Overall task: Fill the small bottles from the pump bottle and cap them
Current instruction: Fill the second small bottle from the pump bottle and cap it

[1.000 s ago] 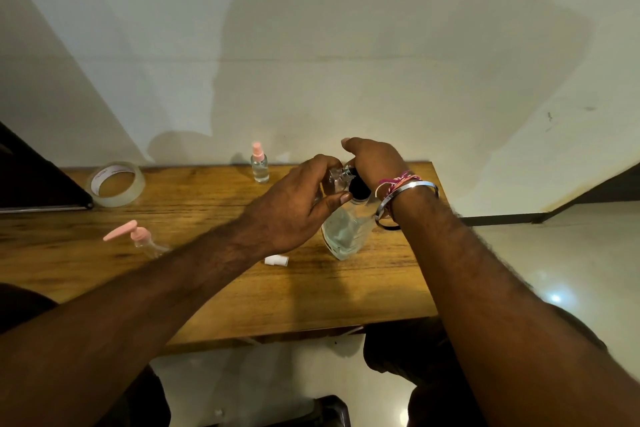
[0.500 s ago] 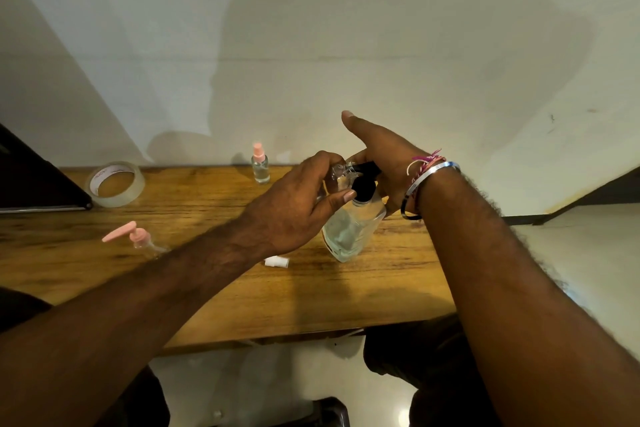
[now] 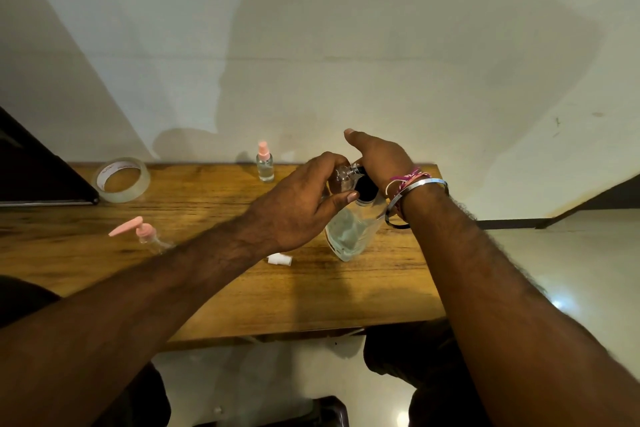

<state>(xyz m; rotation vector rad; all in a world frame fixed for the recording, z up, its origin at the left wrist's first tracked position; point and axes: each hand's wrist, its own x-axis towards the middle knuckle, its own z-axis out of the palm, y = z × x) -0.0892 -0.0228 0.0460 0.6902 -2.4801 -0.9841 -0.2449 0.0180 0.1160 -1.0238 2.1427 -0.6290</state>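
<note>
The left hand [image 3: 298, 208] curls round a small clear bottle [image 3: 341, 180], thumb and fingertips pinching it just under its shiny neck. Touching it on the right, the right hand [image 3: 377, 159] lies palm down on the black pump head [image 3: 365, 185] of the pump bottle [image 3: 353, 232], fingers straight and close together; a metal bangle [image 3: 415, 189] and pink threads circle its wrist. The pump bottle is rounded, clear and glassy, part full of pale liquid, and leans under both hands.

Half a second ago the right hand was lifted with its fingers pointing up; now it has come down flat on the pump.

Just below the left wrist a small white cap [image 3: 280, 259] lies on its side on the grained wooden table [image 3: 242, 302]. Beyond the left hand a small capped pink-topped bottle [image 3: 265, 166] stands near the wall. Farther left lie a pink pump top [image 3: 138, 230] and a roll of clear tape [image 3: 123, 179]. The table's right edge is just beside the right wrist, with bare wood toward the near edge.
</note>
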